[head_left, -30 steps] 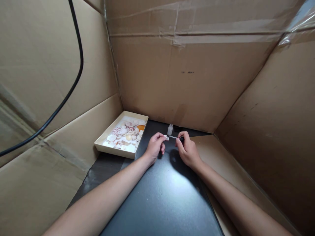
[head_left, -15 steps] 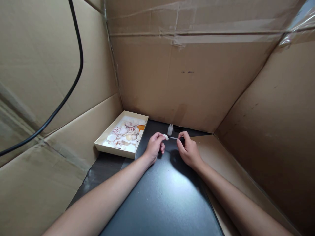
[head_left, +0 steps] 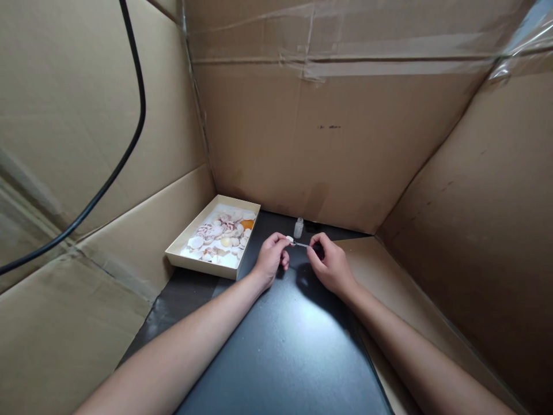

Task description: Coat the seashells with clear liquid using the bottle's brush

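Observation:
My left hand [head_left: 270,259] pinches a small white shell [head_left: 290,239] between thumb and fingertips, above the dark table [head_left: 276,346]. Facing it, my right hand [head_left: 330,262] is closed on a thin pale stick [head_left: 302,245] with a dark tip. That tip reaches the shell's right edge; whether it presses on it I cannot tell. Just behind both hands a small clear bottle [head_left: 299,228] stands upright, its neck uncovered. To the left of my left hand, a shallow cream box [head_left: 201,266] holds several seashells [head_left: 227,230] on a white lining.
Cardboard walls [head_left: 285,138] close in the back and both sides. On the right, a flat cardboard sheet [head_left: 380,276] lies along the table. A black cable [head_left: 142,104] hangs across the upper left.
My right hand has shifted slightly left, bringing the stick's tip to the shell. My left hand, the bottle and the box stay where they were.

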`<state>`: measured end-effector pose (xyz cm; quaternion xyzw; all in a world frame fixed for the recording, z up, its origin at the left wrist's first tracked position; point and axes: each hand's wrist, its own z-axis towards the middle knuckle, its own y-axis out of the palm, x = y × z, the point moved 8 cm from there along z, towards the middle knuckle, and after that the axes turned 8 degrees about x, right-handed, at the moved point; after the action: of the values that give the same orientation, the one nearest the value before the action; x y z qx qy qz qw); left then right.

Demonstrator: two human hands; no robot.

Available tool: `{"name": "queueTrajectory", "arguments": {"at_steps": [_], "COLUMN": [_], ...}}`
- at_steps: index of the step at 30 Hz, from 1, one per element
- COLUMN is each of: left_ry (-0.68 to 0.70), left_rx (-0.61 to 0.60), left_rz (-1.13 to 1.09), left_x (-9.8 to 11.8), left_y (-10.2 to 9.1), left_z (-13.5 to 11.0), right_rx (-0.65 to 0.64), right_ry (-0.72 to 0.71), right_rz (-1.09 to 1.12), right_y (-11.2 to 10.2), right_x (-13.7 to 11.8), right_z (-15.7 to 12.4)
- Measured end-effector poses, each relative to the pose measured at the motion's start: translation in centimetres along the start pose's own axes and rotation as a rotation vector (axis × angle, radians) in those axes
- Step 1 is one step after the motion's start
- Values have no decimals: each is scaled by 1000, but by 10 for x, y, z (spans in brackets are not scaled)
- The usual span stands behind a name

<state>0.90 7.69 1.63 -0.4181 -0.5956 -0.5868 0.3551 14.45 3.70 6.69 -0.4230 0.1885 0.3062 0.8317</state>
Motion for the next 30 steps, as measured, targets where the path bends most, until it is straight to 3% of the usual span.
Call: {"name": "queueTrajectory", "arguments": {"at_steps": [30], "left_ry": [10], "left_rx": [4], "left_rz": [22], "left_x": [0], "left_y": [0], "left_z": [0], "right_rx": [-114], "right_ry": [4], "right_rz": [28], "right_y": [7], "right_x": [8], "right_z": [3]}}
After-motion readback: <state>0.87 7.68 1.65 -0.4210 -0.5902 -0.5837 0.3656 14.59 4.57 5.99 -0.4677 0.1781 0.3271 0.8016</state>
